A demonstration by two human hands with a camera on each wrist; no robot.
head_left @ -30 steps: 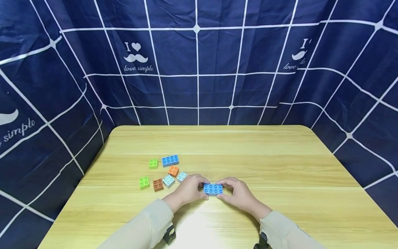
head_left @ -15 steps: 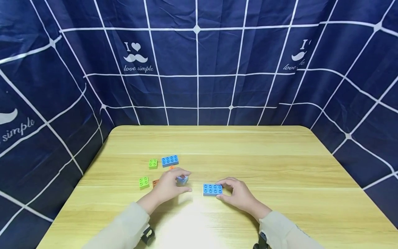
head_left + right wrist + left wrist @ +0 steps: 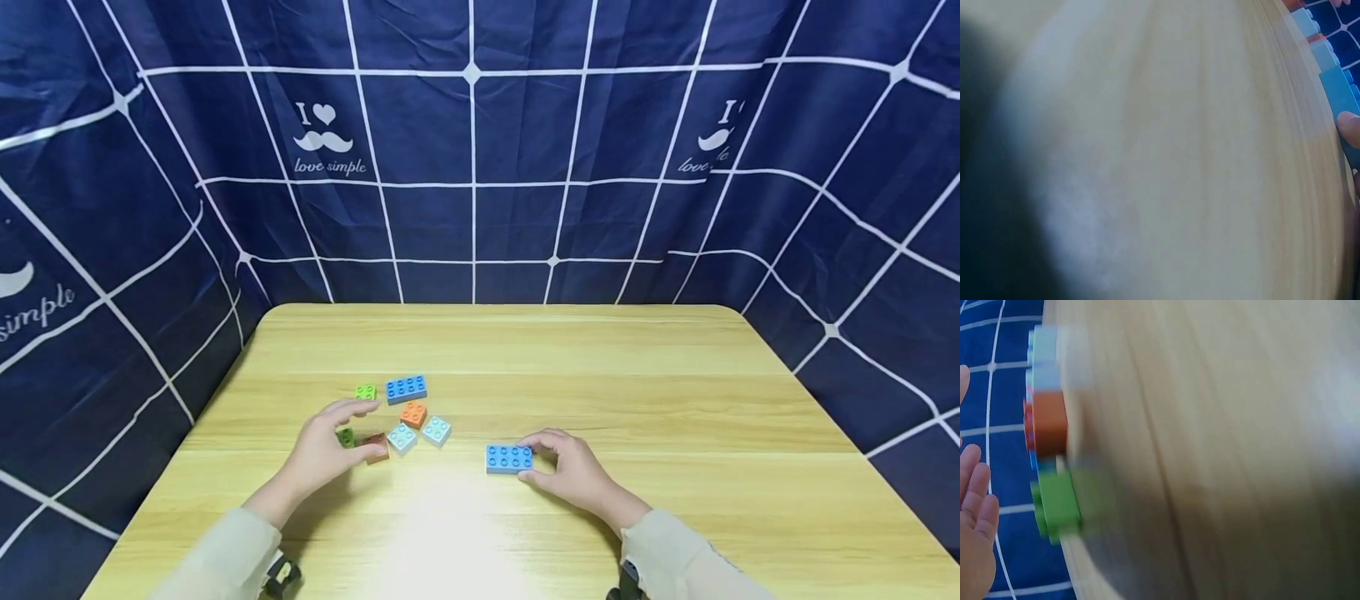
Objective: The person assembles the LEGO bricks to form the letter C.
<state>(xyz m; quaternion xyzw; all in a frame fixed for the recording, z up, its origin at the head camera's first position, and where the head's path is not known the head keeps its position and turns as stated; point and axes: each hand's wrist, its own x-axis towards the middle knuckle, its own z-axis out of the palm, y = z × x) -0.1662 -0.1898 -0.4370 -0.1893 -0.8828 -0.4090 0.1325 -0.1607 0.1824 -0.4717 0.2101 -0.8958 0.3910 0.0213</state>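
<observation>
At the table's middle, a blue eight-stud toy brick point(image 3: 501, 459) lies stud side up. My right hand point(image 3: 573, 473) pinches its right end between thumb and fingers; in the right wrist view my thumb point(image 3: 1349, 127) lies on its side. My left hand point(image 3: 318, 446) is over the left group of bricks, thumb and fingers spread apart with nothing between them. It partly covers a green brick point(image 3: 346, 437) and a brown brick point(image 3: 377, 450). The left wrist view shows the green brick point(image 3: 1061, 503) and brown brick point(image 3: 1049, 423) apart from the fingers.
Beyond the left hand lie another green brick point(image 3: 365, 392), a second blue eight-stud brick point(image 3: 406, 388) and an orange brick point(image 3: 413, 414). Two light blue bricks, a left one point(image 3: 402, 437) and a right one point(image 3: 437, 430), sit nearby. Dark blue gridded cloth point(image 3: 517, 217) surrounds the wooden table point(image 3: 637, 367).
My left hand has let go of the blue brick's left end and moved left, past the light blue bricks, to the green and brown ones. The right hand has stayed on the blue brick.
</observation>
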